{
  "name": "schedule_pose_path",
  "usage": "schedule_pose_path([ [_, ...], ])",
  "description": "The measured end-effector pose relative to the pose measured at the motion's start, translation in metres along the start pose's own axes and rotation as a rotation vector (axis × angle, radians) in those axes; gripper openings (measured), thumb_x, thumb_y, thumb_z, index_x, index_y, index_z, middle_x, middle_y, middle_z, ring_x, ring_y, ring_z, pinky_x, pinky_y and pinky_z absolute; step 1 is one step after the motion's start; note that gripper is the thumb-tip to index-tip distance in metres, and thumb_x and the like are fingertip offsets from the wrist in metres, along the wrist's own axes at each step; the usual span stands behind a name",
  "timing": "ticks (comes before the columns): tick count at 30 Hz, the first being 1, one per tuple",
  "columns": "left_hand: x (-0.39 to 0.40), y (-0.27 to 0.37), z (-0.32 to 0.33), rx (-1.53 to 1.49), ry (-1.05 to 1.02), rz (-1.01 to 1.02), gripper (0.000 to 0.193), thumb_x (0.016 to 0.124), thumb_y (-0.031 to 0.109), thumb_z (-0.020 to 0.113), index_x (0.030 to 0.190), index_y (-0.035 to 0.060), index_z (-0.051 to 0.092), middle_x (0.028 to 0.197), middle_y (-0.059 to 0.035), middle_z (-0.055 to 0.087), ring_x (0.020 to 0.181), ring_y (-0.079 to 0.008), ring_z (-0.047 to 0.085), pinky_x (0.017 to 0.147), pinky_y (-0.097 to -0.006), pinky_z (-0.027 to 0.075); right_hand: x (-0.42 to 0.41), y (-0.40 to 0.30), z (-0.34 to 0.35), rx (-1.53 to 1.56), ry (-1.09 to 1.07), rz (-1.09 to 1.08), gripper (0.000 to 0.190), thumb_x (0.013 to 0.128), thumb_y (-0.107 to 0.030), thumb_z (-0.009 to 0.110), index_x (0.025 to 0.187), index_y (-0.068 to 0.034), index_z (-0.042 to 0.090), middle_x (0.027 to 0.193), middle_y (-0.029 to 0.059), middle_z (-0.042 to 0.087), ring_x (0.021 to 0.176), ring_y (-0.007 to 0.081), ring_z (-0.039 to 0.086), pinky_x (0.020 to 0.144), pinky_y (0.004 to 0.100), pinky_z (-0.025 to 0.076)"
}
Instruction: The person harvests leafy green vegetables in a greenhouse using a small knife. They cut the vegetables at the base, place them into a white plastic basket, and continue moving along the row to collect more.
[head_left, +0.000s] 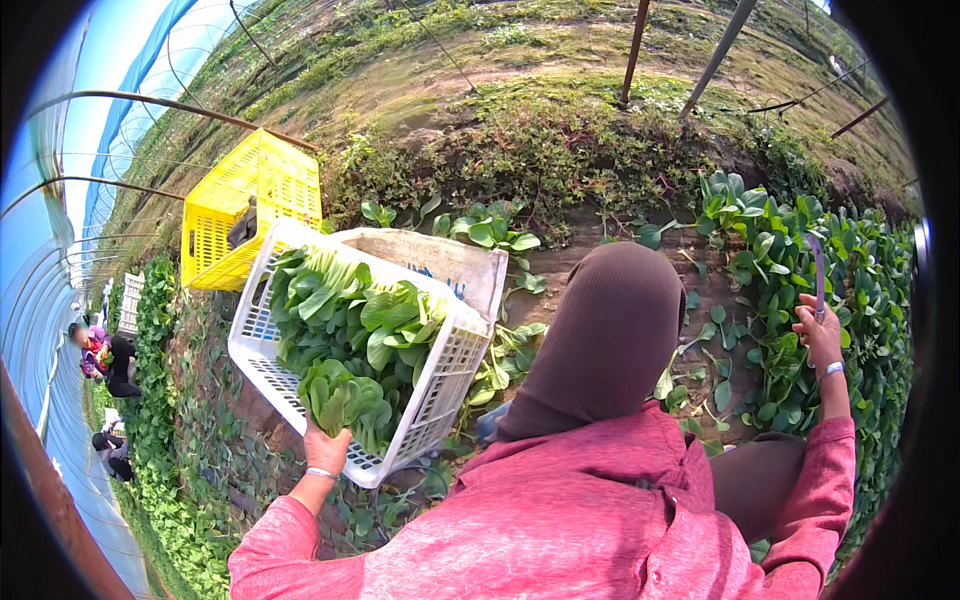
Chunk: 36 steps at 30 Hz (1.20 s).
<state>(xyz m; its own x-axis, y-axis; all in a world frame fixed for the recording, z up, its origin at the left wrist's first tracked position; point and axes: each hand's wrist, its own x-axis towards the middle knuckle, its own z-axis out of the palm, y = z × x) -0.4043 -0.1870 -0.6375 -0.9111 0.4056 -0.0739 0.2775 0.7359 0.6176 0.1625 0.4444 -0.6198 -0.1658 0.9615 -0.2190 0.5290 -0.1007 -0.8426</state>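
My left hand (328, 451) grips a bunch of leafy greens (339, 396), like bok choy, over the near side of a white plastic crate (441, 397). Inside the crate lie more greens (322, 292), packed with pale stems toward the far side. Over on the right, my right hand (820, 336) holds a slim curved knife (817, 270) with its blade pointing away from me. Below that blade stands a dense row of growing greens (787, 360). The knife's handle is mostly hidden by my fingers.
A yellow plastic crate (217, 259) stands beyond the white one, a dark item inside. A dirty pale board or sack (420, 251) leans behind the white crate. Cut leaves litter the soil (705, 274). Metal poles (636, 52) rise ahead. Two people (120, 367) crouch far left.
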Motion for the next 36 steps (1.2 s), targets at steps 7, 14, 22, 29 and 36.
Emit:
schedule_pose_path([
  [7, 0.039, -0.047, 0.016, 0.815, -0.974, 0.049, 0.096, 0.057, 0.057, 0.078, 0.133, 0.0038, 0.053, 0.136, -0.0209, 0.049, 0.129, -0.0366, 0.044, 0.110, -0.0403, 0.035, -0.033, -0.019, -0.006, 0.028, 0.019, -0.029, 0.035, 0.087, -0.019, 0.065, 0.119, -0.005, 0.062, 0.090, -0.0004, 0.064, 0.071, 0.0104, 0.066, 0.055, 0.0225, 0.047],
  [14, 0.082, 0.032, 0.020, 1.279, -1.123, 0.029, 0.033, 0.084, 0.012, 0.066, 0.115, 0.0009, 0.065, 0.103, -0.0143, 0.068, 0.089, -0.0306, 0.067, 0.080, -0.0382, 0.054, -0.054, -0.036, -0.010, -0.016, 0.121, -0.029, 0.029, 0.084, -0.014, 0.068, 0.110, -0.002, 0.066, 0.082, 0.0021, 0.065, 0.068, 0.0089, 0.062, 0.065, 0.0254, 0.055],
  [22, 0.158, 0.258, 0.071, 0.852, -0.416, 0.609, 0.019, 0.073, 0.030, 0.077, 0.079, 0.0122, 0.075, 0.078, -0.0102, 0.071, 0.076, -0.0292, 0.069, 0.071, -0.0411, 0.055, -0.072, -0.014, -0.015, -0.343, -0.117, 0.278, 0.032, 0.083, -0.022, 0.073, 0.104, -0.002, 0.062, 0.070, 0.0055, 0.066, 0.053, 0.0145, 0.062, 0.050, 0.0299, 0.051],
  [29, 0.162, 0.443, 0.235, 0.633, -0.565, 1.163, 0.028, 0.080, 0.032, 0.070, 0.101, 0.0125, 0.070, 0.098, -0.0088, 0.066, 0.097, -0.0291, 0.064, 0.083, -0.0401, 0.052, -0.057, 0.018, 0.010, -0.584, -0.123, 0.215, 0.031, 0.082, -0.029, 0.061, 0.099, -0.004, 0.065, 0.085, 0.0162, 0.070, 0.080, 0.0310, 0.068, 0.074, 0.0393, 0.054],
  [36, 0.115, 0.540, 0.421, 0.668, -0.765, 1.674, 0.027, 0.080, 0.023, 0.060, 0.103, 0.0109, 0.066, 0.100, -0.0076, 0.066, 0.102, -0.0260, 0.061, 0.094, -0.0407, 0.041, 0.020, 0.070, 0.085, -0.200, -0.015, 0.285, 0.039, 0.083, -0.022, 0.056, 0.117, -0.003, 0.056, 0.096, 0.0224, 0.068, 0.091, 0.0368, 0.066, 0.081, 0.0429, 0.052],
])
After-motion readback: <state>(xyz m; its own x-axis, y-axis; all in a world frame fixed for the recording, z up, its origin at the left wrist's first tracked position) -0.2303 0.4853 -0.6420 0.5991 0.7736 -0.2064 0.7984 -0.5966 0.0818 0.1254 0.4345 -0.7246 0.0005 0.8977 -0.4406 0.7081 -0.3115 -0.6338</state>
